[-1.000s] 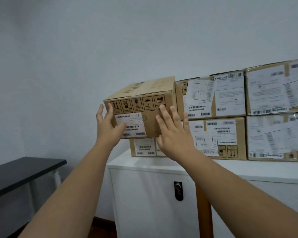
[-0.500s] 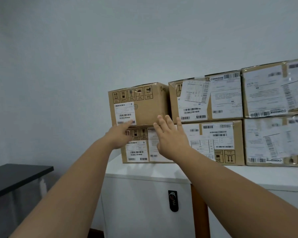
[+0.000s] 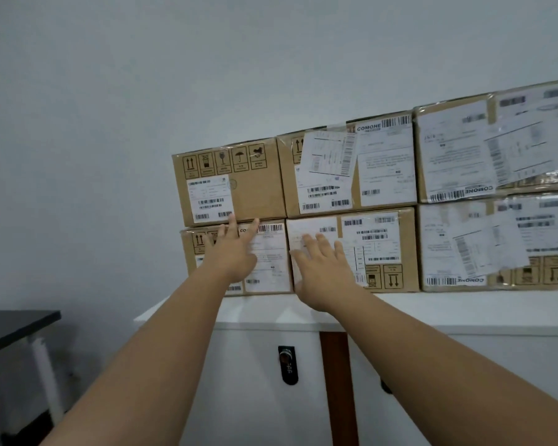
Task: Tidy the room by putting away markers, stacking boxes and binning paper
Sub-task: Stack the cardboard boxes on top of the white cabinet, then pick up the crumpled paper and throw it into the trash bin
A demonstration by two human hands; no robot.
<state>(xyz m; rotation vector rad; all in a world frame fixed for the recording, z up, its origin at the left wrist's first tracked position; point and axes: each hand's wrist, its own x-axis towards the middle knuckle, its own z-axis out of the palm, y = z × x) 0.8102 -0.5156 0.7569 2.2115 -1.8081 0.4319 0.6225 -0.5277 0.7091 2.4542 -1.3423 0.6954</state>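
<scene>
Far left, a black-topped table [image 3: 13, 326]. On the white cabinet [image 3: 464, 313], brown cardboard boxes stacked two high; top-left brown cardboard box [image 3: 258, 191] seated squarely on the lower one [image 3: 203, 249]. Left hand [image 3: 234, 252] and right hand [image 3: 326, 275] spread flat, holding nothing, against lower boxes.

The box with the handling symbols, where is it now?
Head view, left of centre: the box tops the leftmost stack on the white cabinet, against its neighbour.

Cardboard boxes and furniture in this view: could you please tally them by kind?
Cardboard boxes: 6, in two rows of three on the white cabinet, e.g. top-left box
White cabinets: 1
Black tables: 1
Total: 8
</scene>
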